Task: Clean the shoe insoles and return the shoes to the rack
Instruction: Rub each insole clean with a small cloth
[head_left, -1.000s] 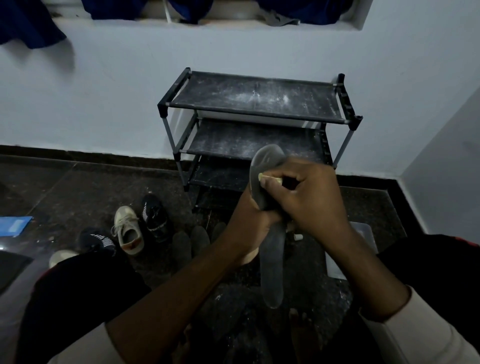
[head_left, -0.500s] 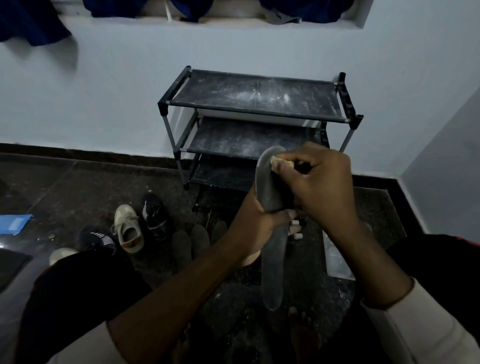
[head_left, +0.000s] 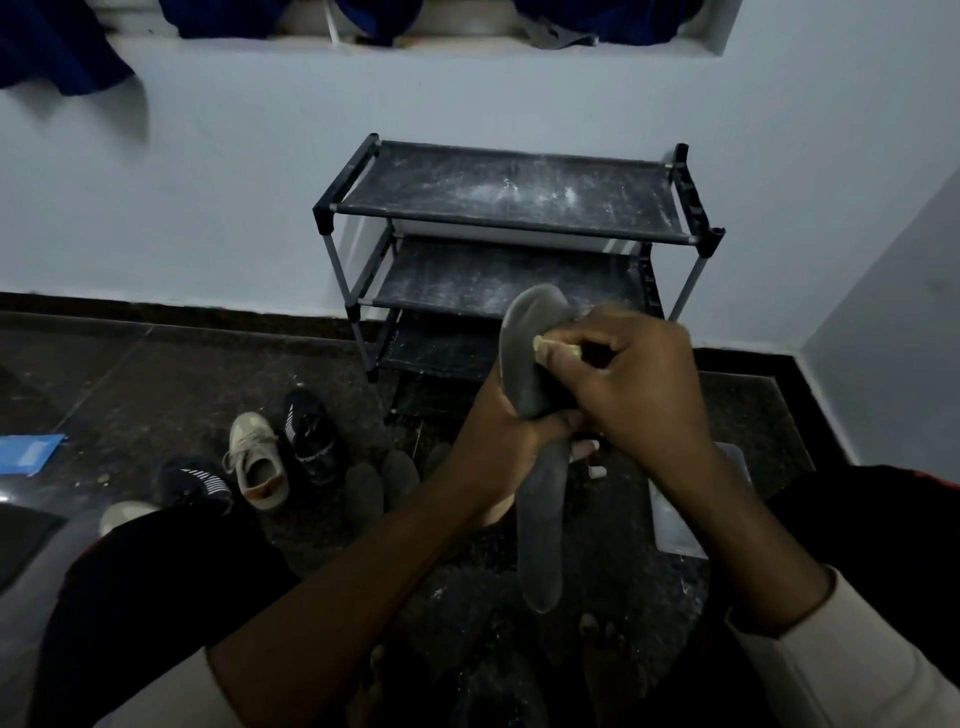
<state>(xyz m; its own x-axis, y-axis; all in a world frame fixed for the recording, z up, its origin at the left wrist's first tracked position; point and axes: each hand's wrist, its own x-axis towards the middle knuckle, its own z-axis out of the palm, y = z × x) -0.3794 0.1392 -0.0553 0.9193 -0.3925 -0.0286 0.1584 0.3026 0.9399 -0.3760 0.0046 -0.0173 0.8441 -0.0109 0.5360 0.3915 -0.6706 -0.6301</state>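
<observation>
A long dark grey insole stands upright in front of me. My left hand grips it round its middle. My right hand pinches a small pale cleaning pad and presses it against the insole's upper part. Behind them stands the black three-shelf shoe rack, its shelves dusty and bare. On the floor to the left lie a white sneaker, a black sneaker and a black striped shoe. Several more dark insoles lie beside them.
A grey flat tray lies on the floor at the right, partly behind my right arm. A blue item is at the far left. My knees fill the lower corners. White wall behind, dark cloths hanging on top.
My right hand with the pad moved up the insole toward its tip, then back down a little. The left hand kept its grip and the insole rose slightly.
</observation>
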